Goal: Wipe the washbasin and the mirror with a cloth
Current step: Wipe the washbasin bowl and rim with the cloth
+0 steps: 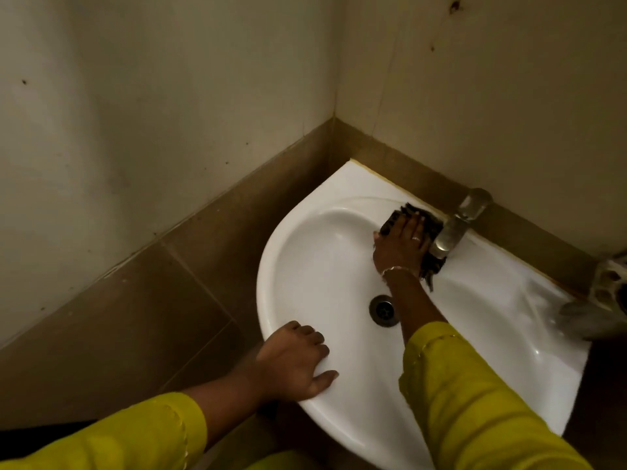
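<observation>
A white washbasin (pixel 305 266) is fixed to the wall in a corner, its drain (pixel 383 310) near the middle of the bowl. My right hand (pixel 400 245) presses a dark cloth (pixel 429 228) flat against the basin's back inner wall, just left of the metal tap (pixel 451 232). My left hand (pixel 295 361) rests on the basin's front rim, fingers curled over the edge and thumb on top. Both arms wear yellow-green sleeves. No mirror is in view.
Brown tiles (pixel 190 273) line the lower walls around the basin, with pale painted wall above. A second metal fitting (pixel 607 293) sticks out at the right edge, above the basin's right side.
</observation>
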`<state>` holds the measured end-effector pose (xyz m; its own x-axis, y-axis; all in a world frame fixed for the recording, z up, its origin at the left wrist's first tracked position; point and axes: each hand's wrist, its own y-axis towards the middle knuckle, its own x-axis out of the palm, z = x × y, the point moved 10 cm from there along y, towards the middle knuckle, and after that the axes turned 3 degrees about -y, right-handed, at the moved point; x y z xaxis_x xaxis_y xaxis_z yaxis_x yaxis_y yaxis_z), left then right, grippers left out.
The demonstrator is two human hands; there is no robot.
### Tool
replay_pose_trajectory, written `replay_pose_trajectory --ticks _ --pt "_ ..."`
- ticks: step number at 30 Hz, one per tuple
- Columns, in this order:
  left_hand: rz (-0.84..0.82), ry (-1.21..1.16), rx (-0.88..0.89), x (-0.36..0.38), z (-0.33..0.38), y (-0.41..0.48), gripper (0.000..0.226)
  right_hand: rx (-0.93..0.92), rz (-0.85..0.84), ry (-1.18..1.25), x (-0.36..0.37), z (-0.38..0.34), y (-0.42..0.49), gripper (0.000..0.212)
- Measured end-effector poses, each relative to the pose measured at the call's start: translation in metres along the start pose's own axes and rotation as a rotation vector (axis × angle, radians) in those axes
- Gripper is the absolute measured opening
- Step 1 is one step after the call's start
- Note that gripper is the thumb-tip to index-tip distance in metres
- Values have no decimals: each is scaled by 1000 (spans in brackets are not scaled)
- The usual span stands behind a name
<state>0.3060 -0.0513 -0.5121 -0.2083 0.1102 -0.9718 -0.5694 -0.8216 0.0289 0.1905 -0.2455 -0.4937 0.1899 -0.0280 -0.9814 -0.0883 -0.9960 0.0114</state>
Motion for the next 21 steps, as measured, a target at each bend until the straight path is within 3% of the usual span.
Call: replay_pose_trajectory --ticks 4,12,18,21 --pt "2 -17 3 -3 1 -1 48 -61 -111 -28 4 -19 28 64" --pt "-18 -58 -5 -8 3 0 48 -285 -128 126 14 -86 14 49" --pt "-9 -59 -2 -12 3 0 46 -401 -330 808 31 -141 -36 45" --pt "-10 -71 -10 -14 3 0 40 -266 -447 1143 33 -138 -50 40"
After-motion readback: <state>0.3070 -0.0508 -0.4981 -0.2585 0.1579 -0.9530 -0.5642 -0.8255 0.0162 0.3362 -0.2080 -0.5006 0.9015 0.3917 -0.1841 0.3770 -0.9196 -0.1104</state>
